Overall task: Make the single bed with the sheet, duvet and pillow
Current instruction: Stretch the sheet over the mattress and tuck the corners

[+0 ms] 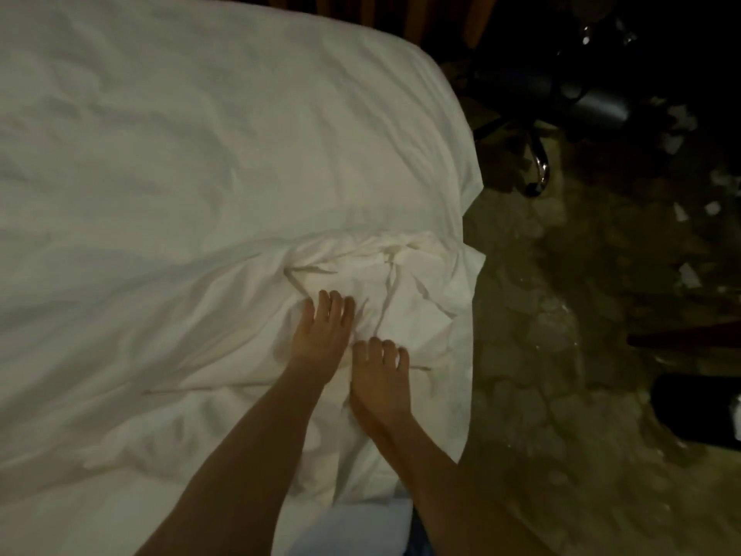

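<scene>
White duvet (200, 154) rumpled under both hands (320, 335); room beyond dark, indistinct.

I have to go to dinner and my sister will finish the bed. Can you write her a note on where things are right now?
Left hand: flat, fingers straight, pressing the white bedding.
Right hand: fingers spread, resting on the same cloth beside the left hand.
Both are at a bunched, wrinkled patch near the bed's right edge.
Done: white cloth covers the bed top; I cannot tell sheet from duvet here.
Left: smooth the wrinkles and square that edge. No pillow is in view, so it probably still needs placing.
</scene>
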{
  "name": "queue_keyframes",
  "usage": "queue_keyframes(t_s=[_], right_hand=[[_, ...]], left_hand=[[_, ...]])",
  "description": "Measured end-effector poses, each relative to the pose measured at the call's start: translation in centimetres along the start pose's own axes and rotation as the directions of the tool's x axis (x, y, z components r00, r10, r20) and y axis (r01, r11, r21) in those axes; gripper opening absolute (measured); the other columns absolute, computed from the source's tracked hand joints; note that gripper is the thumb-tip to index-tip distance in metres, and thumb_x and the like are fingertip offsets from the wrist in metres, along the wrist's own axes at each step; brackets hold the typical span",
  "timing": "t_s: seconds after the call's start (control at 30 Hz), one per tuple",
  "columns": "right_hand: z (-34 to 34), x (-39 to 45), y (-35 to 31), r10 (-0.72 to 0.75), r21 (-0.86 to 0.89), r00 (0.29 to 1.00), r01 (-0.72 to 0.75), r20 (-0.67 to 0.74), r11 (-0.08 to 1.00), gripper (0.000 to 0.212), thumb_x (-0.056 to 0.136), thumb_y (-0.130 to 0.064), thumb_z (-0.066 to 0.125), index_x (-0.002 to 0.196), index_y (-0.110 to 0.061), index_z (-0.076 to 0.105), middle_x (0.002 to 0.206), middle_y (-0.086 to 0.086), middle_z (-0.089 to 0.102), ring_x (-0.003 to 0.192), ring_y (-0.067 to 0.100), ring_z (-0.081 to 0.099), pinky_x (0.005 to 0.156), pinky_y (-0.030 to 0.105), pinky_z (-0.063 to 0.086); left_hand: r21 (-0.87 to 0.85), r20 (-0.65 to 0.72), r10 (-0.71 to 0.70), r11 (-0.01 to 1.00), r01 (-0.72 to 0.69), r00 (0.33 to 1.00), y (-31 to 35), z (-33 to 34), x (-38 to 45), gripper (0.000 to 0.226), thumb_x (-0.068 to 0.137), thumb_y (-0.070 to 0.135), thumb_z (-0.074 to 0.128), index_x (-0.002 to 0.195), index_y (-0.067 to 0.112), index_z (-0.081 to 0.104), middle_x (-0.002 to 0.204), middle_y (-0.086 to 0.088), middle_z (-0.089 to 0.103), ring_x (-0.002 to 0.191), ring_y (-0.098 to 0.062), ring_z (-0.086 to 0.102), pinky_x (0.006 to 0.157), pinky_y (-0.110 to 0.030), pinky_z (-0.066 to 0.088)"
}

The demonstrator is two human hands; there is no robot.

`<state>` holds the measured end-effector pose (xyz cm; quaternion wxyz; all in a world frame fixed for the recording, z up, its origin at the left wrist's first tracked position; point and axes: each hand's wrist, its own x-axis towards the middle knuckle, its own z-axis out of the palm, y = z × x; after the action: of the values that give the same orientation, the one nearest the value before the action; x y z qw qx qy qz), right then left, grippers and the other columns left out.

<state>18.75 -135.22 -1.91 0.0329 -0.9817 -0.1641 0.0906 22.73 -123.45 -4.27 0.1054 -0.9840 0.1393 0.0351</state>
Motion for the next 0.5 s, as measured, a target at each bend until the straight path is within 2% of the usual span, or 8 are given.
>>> queue_keyframes(t_s=[0.07, 0.13, 0.2, 0.27, 0.33, 0.4, 0.5], right_hand=[[-0.4, -1.2, -1.7, -0.04, -0.022, 0.998, 0.041, 0.049, 0.999, 0.032, 0.071, -0.014, 0.041, 0.086, -0.009, 0.069, 0.089, 0.012, 0.066, 0.079, 0.03, 0.064, 0.082, 0.046, 0.051], [-0.9, -1.8, -3.1, -0.049, -0.041, 0.987, 0.056, 0.154, 0.998, 0.018, 0.066, -0.02, 0.065, 0.081, -0.01, 0.069, 0.086, 0.012, 0.067, 0.079, 0.029, 0.063, 0.082, 0.046, 0.051], [-0.5, -3.0, -4.1, -0.056, -0.059, 0.967, 0.073, 0.248, 0.996, 0.032, 0.056, -0.031, 0.08, 0.079, -0.011, 0.071, 0.083, 0.011, 0.068, 0.079, 0.029, 0.065, 0.083, 0.048, 0.052], [0.2, -5.0, -5.1, -0.114, -0.051, 0.963, 0.13, 0.244, 0.99, 0.038, 0.05, -0.036, 0.084, 0.079, -0.014, 0.073, 0.079, 0.008, 0.069, 0.079, 0.027, 0.067, 0.086, 0.048, 0.052], [1.3, -7.5, -5.9, -0.183, -0.055, 0.95, 0.203, 0.253, 0.978, 0.039, 0.051, -0.041, 0.083, 0.082, -0.018, 0.074, 0.077, 0.003, 0.069, 0.076, 0.024, 0.066, 0.09, 0.046, 0.05], [2.4, -9.9, -6.3, -0.205, -0.078, 0.925, 0.242, 0.319, 0.967, 0.045, 0.052, -0.047, 0.081, 0.087, -0.02, 0.073, 0.079, 0.001, 0.068, 0.076, 0.023, 0.064, 0.095, 0.047, 0.046], [3.6, -11.7, -5.8, -0.188, -0.175, 0.916, 0.262, 0.353, 0.949, 0.049, 0.05, -0.045, 0.084, 0.091, -0.021, 0.072, 0.081, 0.001, 0.067, 0.078, 0.023, 0.063, 0.101, 0.052, 0.039]], left_hand=[[-0.049, 0.075, 0.017, 0.999, -0.013, 0.997, -0.1, -0.6, -1.5, 0.055, 0.063, 0.023, 0.064, 0.114, 0.002, 0.063, 0.104, -0.021, 0.067, 0.097, -0.037, 0.066, 0.081, -0.046, 0.054], [-0.024, 0.091, -0.006, 1.0, 0.009, 0.996, -0.5, -0.6, -3.5, 0.045, 0.066, 0.02, 0.061, 0.107, 0.006, 0.071, 0.102, -0.019, 0.067, 0.095, -0.036, 0.065, 0.08, -0.045, 0.054], [-0.002, 0.065, 0.007, 1.0, -0.007, 0.998, -1.1, 0.2, -6.3, 0.037, 0.074, 0.016, 0.053, 0.104, 0.006, 0.072, 0.099, -0.02, 0.067, 0.091, -0.037, 0.065, 0.077, -0.044, 0.054], [-0.016, 0.031, 0.055, 0.998, -0.055, 0.998, -1.4, 1.3, -9.6, 0.041, 0.079, 0.014, 0.038, 0.101, 0.003, 0.071, 0.095, -0.021, 0.067, 0.087, -0.038, 0.065, 0.075, -0.045, 0.054], [-0.053, 0.036, 0.101, 0.994, -0.099, 0.994, -1.2, 2.4, -12.7, 0.039, 0.081, 0.015, 0.036, 0.104, 0.002, 0.064, 0.095, -0.02, 0.068, 0.086, -0.036, 0.067, 0.073, -0.043, 0.055], [-0.112, 0.067, 0.146, 0.984, -0.138, 0.987, -0.4, 3.1, -15.4, 0.037, 0.078, 0.022, 0.045, 0.108, 0.003, 0.054, 0.095, -0.018, 0.068, 0.086, -0.034, 0.067, 0.073, -0.042, 0.055], [-0.23, 0.181, 0.23, 0.955, -0.186, 0.956, 0.9, 3.3, -17.8, 0.068, 0.051, 0.037, 0.077, 0.108, 0.002, 0.062, 0.098, -0.017, 0.064, 0.087, -0.034, 0.062, 0.072, -0.043, 0.053]])
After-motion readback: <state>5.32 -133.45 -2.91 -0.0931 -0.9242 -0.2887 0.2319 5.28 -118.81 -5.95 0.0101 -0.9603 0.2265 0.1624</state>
